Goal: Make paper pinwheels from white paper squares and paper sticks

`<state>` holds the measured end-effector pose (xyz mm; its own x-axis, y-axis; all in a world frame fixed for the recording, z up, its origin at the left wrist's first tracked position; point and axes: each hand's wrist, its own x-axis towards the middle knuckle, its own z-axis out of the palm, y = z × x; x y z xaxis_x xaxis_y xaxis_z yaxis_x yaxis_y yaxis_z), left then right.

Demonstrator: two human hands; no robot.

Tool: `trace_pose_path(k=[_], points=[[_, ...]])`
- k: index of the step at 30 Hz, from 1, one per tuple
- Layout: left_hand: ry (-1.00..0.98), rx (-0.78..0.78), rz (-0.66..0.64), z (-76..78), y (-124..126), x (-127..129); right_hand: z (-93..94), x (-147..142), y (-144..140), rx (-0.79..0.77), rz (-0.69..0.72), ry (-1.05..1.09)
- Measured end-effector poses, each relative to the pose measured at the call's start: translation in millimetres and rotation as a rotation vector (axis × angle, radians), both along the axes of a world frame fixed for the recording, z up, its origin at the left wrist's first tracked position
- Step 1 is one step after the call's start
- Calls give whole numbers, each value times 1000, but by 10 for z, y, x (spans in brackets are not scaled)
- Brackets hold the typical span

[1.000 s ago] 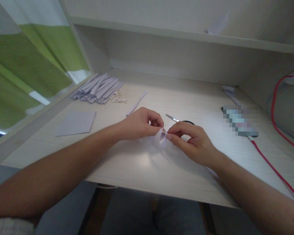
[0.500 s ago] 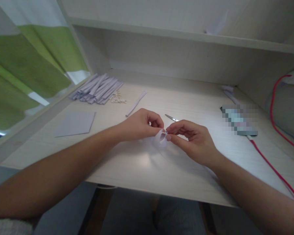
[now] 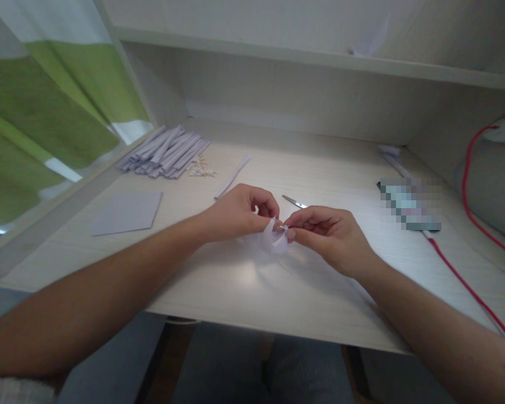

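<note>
Above the front middle of the desk, my left hand [image 3: 242, 210] has thumb and fingers closed in a pinch on a thin, see-through white piece [image 3: 273, 242], perhaps paper or film. The piece curls downward below the fingertips. My right hand [image 3: 334, 238] pinches the same piece from the other side, close to a tiny cream-coloured bit, maybe string, at the gathered edge. Fingertips of both hands nearly meet there, hiding much of the grip. Just behind the right fingers lie scissors [image 3: 293, 201], partly covered. One narrow folded strip [image 3: 232, 178] rests beyond my left hand.
At the back left is a heap of pale folded strips [image 3: 166, 151] beside short cream strings [image 3: 202, 168]. A flat pale sheet [image 3: 128, 213] lies left. To the right are a phone [image 3: 408, 205] and a red cable [image 3: 458, 280]. A shelf [image 3: 278, 53] overhangs the back.
Both hands stay in nearly the same place. The right fingers have closed in more tightly at the gathered edge, and the white piece has shifted and opened slightly.
</note>
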<state>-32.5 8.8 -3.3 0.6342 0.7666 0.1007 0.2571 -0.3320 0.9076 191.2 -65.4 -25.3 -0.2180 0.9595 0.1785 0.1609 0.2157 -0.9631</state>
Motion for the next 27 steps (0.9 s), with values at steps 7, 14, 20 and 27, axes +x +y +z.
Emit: trace_pose_path(k=[7, 14, 20, 27], points=[[-56, 160, 77, -59, 56, -5, 66, -28, -7, -29, 3, 11], [-369, 485, 514, -72, 118, -23, 41, 25, 99, -26, -278, 60], [-214, 506, 422, -130, -8, 31, 13, 11, 88, 12, -373, 63], [-115, 536, 371, -188, -13, 65, -43, -64, 1, 198, -365, -138]])
